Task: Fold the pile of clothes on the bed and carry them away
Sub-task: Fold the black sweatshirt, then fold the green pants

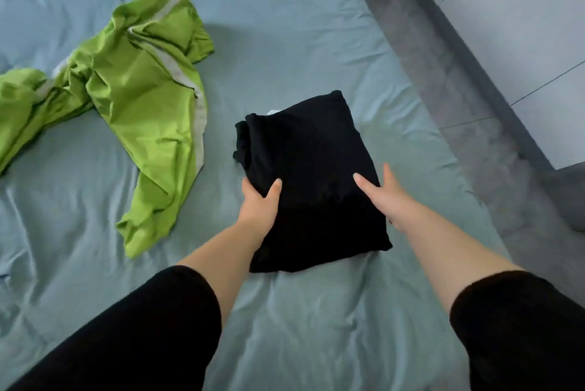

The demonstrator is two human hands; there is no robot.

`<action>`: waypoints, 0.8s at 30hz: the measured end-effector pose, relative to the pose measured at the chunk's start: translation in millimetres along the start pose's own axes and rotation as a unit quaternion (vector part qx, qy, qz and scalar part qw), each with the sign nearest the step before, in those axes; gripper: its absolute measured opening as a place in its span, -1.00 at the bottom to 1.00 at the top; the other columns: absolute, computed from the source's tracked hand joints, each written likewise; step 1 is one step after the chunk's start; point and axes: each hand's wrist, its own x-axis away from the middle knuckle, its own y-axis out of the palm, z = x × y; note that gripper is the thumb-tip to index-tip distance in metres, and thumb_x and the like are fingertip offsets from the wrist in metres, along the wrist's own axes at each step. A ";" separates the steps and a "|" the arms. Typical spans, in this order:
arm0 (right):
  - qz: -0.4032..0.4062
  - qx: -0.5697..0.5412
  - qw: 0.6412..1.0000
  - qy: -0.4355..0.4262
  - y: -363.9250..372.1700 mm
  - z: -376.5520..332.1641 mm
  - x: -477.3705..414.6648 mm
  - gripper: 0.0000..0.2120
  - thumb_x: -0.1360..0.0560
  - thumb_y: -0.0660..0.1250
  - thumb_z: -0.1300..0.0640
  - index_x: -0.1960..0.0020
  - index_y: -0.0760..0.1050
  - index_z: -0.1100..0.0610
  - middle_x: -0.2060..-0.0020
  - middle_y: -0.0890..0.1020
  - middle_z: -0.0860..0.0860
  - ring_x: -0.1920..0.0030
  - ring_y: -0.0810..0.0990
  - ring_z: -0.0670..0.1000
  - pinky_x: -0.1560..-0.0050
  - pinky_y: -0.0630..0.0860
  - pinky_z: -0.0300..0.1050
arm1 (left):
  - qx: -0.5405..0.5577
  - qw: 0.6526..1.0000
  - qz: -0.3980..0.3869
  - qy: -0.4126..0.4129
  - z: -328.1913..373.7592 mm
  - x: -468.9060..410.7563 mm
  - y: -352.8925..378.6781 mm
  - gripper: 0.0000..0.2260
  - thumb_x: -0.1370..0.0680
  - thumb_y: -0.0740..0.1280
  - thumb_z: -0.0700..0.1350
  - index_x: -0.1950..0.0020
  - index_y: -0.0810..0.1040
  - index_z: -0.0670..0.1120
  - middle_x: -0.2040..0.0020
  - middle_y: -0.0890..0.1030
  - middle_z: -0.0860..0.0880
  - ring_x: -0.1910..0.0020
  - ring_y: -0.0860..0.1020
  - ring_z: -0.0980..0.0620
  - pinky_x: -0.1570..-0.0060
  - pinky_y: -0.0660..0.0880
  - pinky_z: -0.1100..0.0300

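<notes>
Wrinkled pale-blue bed sheet (pixel 285 26), grey bed frame (pixel 443 74), white tiled floor (pixel 522 26).

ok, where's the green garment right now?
Head view, left side: the green garment lies unfolded on the blue-grey sheet, apart from and left of the folded black garment that the left hand and right hand hold.

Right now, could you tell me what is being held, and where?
The folded black garment: left hand grips its left edge, right hand its right edge, thumbs on top.

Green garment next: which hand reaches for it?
Likely left. The left hand grips the folded black garment on the side facing the crumpled green garment; the right hand is across it.
</notes>
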 end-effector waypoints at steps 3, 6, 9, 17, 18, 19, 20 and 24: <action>0.007 0.079 0.997 0.027 14.0 45.6 -0.8 -0.23 -0.58 0.24 -0.07 -0.57 -0.21 -0.08 -0.51 0.26 0.04 -0.47 0.29 0.14 -0.45 0.24 0.06 | -0.045 0.998 -0.032 0.001 -27.7 -3.5 1.3 -0.24 -0.61 0.24 0.06 -0.56 -0.29 0.15 -0.56 0.16 0.01 -0.49 0.25 -0.07 -0.47 0.21 -0.01; 0.101 0.126 0.986 -0.046 20.0 68.6 0.6 -0.38 -0.62 0.19 0.13 -0.56 -0.02 -0.15 -0.35 0.46 0.11 -0.30 0.47 0.16 -0.21 0.38 -0.07 | -0.077 0.993 -0.054 0.068 -37.5 -5.9 9.6 -0.30 -0.64 0.20 -0.05 -0.55 -0.24 0.24 -0.51 0.25 0.06 -0.45 0.31 -0.01 -0.35 0.29 0.13; 0.180 0.158 0.969 -0.056 19.8 67.2 -7.2 -0.47 -0.63 0.14 0.17 -0.54 0.12 -0.15 -0.26 0.47 0.17 -0.24 0.47 0.21 -0.20 0.38 -0.01 | -0.085 0.991 -0.074 0.074 -41.4 -13.1 18.7 -0.34 -0.65 0.19 -0.04 -0.54 -0.20 0.28 -0.46 0.33 0.09 -0.38 0.39 0.00 -0.32 0.33 0.15; 0.215 0.220 0.933 -0.187 104.2 13.2 23.7 -0.44 -0.56 0.23 0.22 -0.53 0.20 0.06 -0.47 0.25 0.17 -0.48 0.20 0.17 -0.51 0.04 0.08 | -0.386 0.907 0.032 0.164 -52.9 15.5 -53.7 -0.27 -0.56 0.25 0.15 -0.54 -0.19 0.26 -0.50 0.20 -0.02 -0.45 0.25 -0.07 -0.40 0.26 -0.01; 0.174 0.216 0.932 -0.233 127.0 4.9 34.1 -0.46 -0.57 0.24 0.21 -0.52 0.23 0.07 -0.48 0.25 0.16 -0.49 0.20 0.16 -0.52 0.02 0.07 | -0.416 0.889 0.084 0.170 -59.6 23.4 -76.7 -0.22 -0.53 0.26 0.17 -0.53 -0.25 0.28 -0.55 0.11 -0.03 -0.50 0.14 -0.09 -0.44 0.16 -0.03; 0.119 0.208 0.933 -0.270 151.8 -4.0 44.3 -0.48 -0.57 0.24 0.20 -0.52 0.24 0.06 -0.50 0.23 0.13 -0.50 0.18 0.14 -0.53 0.02 0.04 | -0.433 0.880 0.126 0.151 -69.0 29.4 -102.8 -0.16 -0.51 0.28 0.21 -0.50 -0.33 0.30 -0.58 -0.01 -0.02 -0.54 0.03 -0.08 -0.47 0.06 -0.06; 0.057 0.200 0.932 -0.298 176.7 -13.0 53.6 -0.48 -0.58 0.23 0.17 -0.52 0.23 0.04 -0.52 0.20 0.10 -0.52 0.13 0.11 -0.54 0.03 0.01 | -0.444 0.876 0.156 0.109 -80.3 33.3 -130.3 -0.09 -0.47 0.29 0.27 -0.45 -0.43 0.31 -0.59 -0.13 -0.01 -0.56 -0.08 -0.08 -0.48 -0.03 -0.10; -0.129 0.192 0.918 -0.322 263.0 -48.0 74.7 -0.28 -0.56 0.27 -0.04 -0.57 -0.07 -0.08 -0.58 -0.08 0.00 -0.56 -0.07 0.01 -0.53 -0.01 -0.07 | -0.454 0.862 0.169 -0.149 -127.8 42.6 -223.2 0.17 -0.19 0.25 0.58 -0.44 -0.51 0.23 -0.54 -0.39 -0.03 -0.53 -0.31 -0.18 -0.42 -0.10 -0.38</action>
